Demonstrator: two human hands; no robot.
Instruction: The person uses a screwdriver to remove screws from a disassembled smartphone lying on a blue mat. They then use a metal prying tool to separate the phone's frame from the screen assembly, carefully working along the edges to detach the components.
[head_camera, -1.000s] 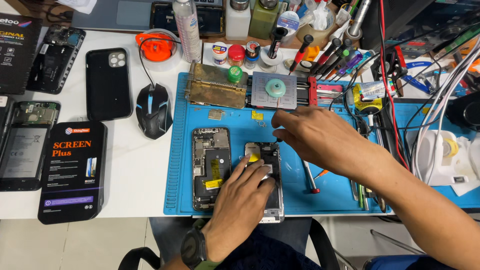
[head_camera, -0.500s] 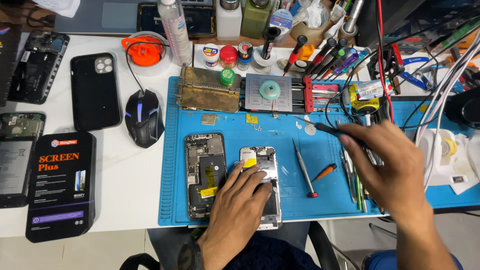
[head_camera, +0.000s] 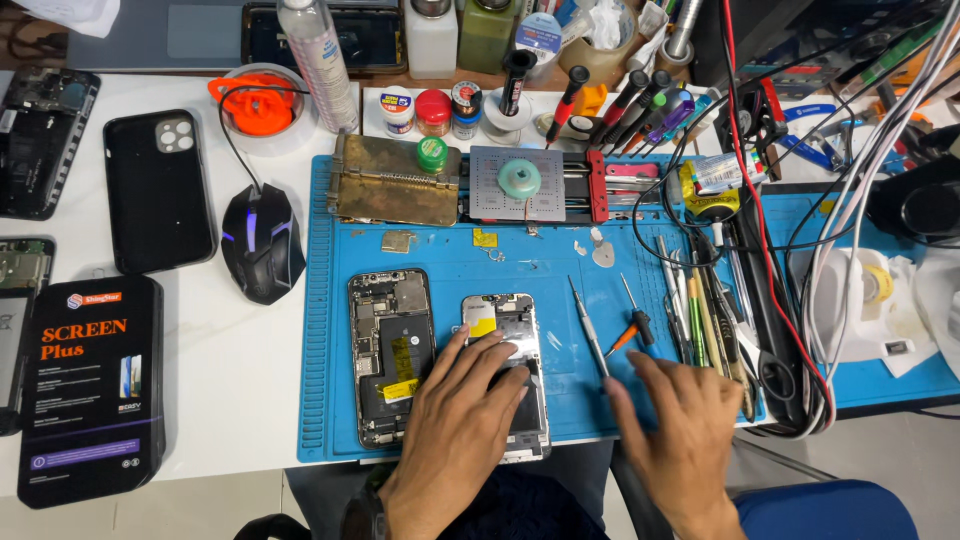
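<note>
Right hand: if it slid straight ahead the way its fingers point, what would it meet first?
Probably the grey-handled screwdriver lying on the blue mat; the right hand points up and slightly left, its fingertips just short of the handle's near end. Depth is uncertain.

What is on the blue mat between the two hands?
In the head view, a thin silver screwdriver lies on the blue mat between the left hand, resting on an opened phone, and the right hand.

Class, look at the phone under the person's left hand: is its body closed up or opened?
Opened. The phone lies flat on the blue mat with bare internal parts showing; the left hand rests on it.
</note>
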